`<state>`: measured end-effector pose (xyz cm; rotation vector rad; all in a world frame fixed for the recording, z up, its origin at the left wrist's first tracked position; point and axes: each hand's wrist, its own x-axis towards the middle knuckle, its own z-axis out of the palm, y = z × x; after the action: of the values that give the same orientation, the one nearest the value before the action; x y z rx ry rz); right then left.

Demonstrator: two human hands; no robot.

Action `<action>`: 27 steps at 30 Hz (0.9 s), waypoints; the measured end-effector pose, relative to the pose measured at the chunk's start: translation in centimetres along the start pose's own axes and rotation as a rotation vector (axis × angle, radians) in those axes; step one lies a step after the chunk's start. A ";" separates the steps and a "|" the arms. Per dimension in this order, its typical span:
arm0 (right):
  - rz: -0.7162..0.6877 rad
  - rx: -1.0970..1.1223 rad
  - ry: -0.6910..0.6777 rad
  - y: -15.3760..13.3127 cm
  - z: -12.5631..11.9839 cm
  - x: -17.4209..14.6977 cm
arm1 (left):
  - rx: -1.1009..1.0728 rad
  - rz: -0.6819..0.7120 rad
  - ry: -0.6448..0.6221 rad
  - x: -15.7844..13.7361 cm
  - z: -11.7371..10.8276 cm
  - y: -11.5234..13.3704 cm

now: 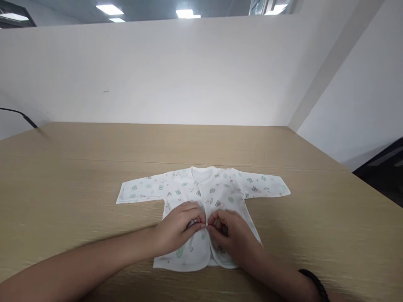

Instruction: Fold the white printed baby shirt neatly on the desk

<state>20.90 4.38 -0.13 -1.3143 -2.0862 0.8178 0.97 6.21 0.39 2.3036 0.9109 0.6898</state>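
A small white baby shirt (220, 191) with a green and grey animal print lies spread on the table, front up, sleeves stretched to both sides. Its collar points away from me. My left hand (184, 224) pinches the left front edge about halfway down the opening. Close beside it, my right hand (231, 233) pinches the opposite front edge, the fingertips of both hands almost touching. Above my hands the two front edges meet; below them they part toward the rounded hem. Whatever fastener sits between my fingertips is hidden.
The shirt rests on a wood-grain table (78, 167) with a seam across it. A white partition (163, 75) rises behind. On the far left a black cable (28, 120) reaches the table edge, and a dark object (385, 172) stands at the right. A black band (315, 283) circles my right wrist.
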 end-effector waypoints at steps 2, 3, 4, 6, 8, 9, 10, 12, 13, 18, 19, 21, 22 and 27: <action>-0.014 -0.025 0.002 0.2 0.1 0.0 | 0.003 -0.016 0.005 0.0 0.0 0.1; -0.022 -0.038 0.003 0.3 0.2 0.0 | 0.007 -0.025 0.010 0.0 0.0 0.3; -0.031 -0.049 0.006 0.4 0.3 0.0 | 0.013 -0.034 0.016 0.0 -0.1 0.4; -0.052 -0.073 0.019 0.5 0.4 -0.1 | 0.029 -0.046 0.028 0.0 -0.1 0.6; -0.061 -0.084 0.031 0.4 0.5 -0.1 | 0.039 -0.049 0.035 0.0 -0.1 0.7; -0.058 -0.081 0.034 0.3 0.5 -0.1 | 0.041 -0.047 0.034 0.1 -0.1 0.7; -0.052 -0.073 0.036 0.2 0.5 -0.1 | 0.041 -0.045 0.033 0.1 -0.1 0.7; -0.031 -0.045 0.031 0.1 0.4 -0.1 | 0.043 -0.041 0.029 0.1 -0.1 0.6; -0.020 -0.032 0.029 0.1 0.4 -0.1 | 0.047 -0.040 0.029 0.1 0.0 0.5; 0.025 -0.036 0.044 0.2 0.4 0.0 | 0.066 -0.049 0.033 0.1 0.1 0.4; 0.025 -0.044 0.048 0.3 0.4 0.0 | 0.066 -0.050 0.031 0.1 0.1 0.4; 0.016 -0.055 0.052 0.3 0.4 -0.1 | 0.063 -0.059 0.036 0.0 0.2 0.4; 0.011 -0.060 0.056 0.3 0.3 -0.1 | 0.061 -0.065 0.041 0.0 0.2 0.4; -0.014 -0.070 0.056 0.3 0.3 -0.1 | 0.073 -0.065 0.036 0.1 0.1 0.4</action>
<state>20.94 4.39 -0.55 -1.3428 -2.0942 0.6997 1.29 6.03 0.59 2.3204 1.0387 0.6831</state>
